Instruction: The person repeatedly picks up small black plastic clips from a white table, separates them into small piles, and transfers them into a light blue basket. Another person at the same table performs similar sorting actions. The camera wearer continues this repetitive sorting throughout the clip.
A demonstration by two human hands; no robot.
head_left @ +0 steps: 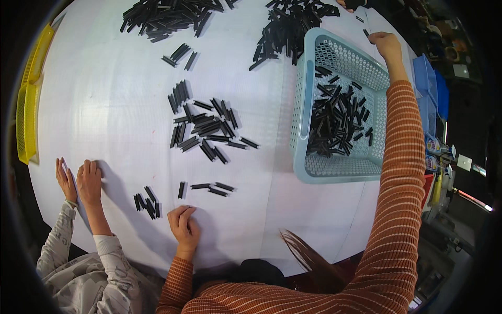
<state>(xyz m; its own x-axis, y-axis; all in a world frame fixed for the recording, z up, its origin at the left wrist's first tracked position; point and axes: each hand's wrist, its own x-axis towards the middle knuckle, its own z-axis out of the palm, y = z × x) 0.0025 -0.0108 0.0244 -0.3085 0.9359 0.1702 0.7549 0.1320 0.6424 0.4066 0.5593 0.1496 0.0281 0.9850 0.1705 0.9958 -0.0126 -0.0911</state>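
Stretched far out to the right, past the light blue perforated basket (pixel 303 94), my right hand (pixel 388 47) pinches a short black plastic strip (pixel 366 32). My left hand (pixel 184 228) rests on the white table with its fingers curled; whatever is under them, if anything, is hidden. Just beyond it lie several loose black strips (pixel 201 186), and a small cluster (pixel 147 203) of them is to its left. The basket holds a heap of similar strips (pixel 340 118). A larger scattered group (pixel 209 125) lies in the middle of the table.
Two big piles of black strips (pixel 167 15) (pixel 287 26) are at the far side. A co-worker's hands (pixel 90 180) rest at the left, near a yellow basket (pixel 27 120). Another person's hand (pixel 345 5) shows at the far edge. Blue bins (pixel 426 78) stand off the right edge.
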